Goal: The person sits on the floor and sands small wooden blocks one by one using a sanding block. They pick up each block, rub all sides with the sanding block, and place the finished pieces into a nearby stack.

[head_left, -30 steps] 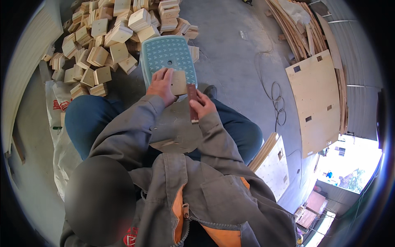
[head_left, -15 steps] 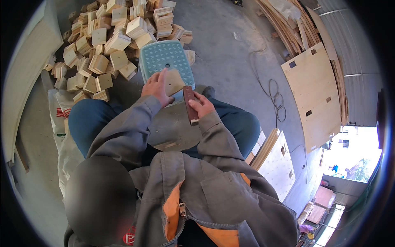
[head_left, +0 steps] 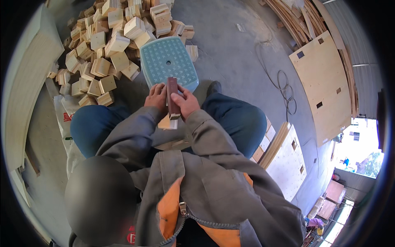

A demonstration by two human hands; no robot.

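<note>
My right hand [head_left: 187,103] is closed around a long sanding block [head_left: 173,95] with a reddish-brown face and a pale end, held lengthwise away from me. Just left of it, my left hand [head_left: 156,99] grips a small pale wooden block [head_left: 165,123], mostly hidden by the fingers and the sanding block; its near end shows below the hands. The two pieces touch or nearly touch; I cannot tell which. Both hands are between my knees, by the near edge of a blue-green plastic stool [head_left: 166,51] with a textured top and a central hole.
A heap of small wooden blocks [head_left: 119,41] lies behind and left of the stool. Plywood panels with square holes [head_left: 323,88] lean at the right, others [head_left: 286,160] beside my right knee. A thin cable [head_left: 284,88] coils on the floor. A white bag [head_left: 68,119] lies left.
The sanding block has moved left and turned more upright. The wooden block, earlier over the stool's near edge, has come toward me, and my hands are now close together.
</note>
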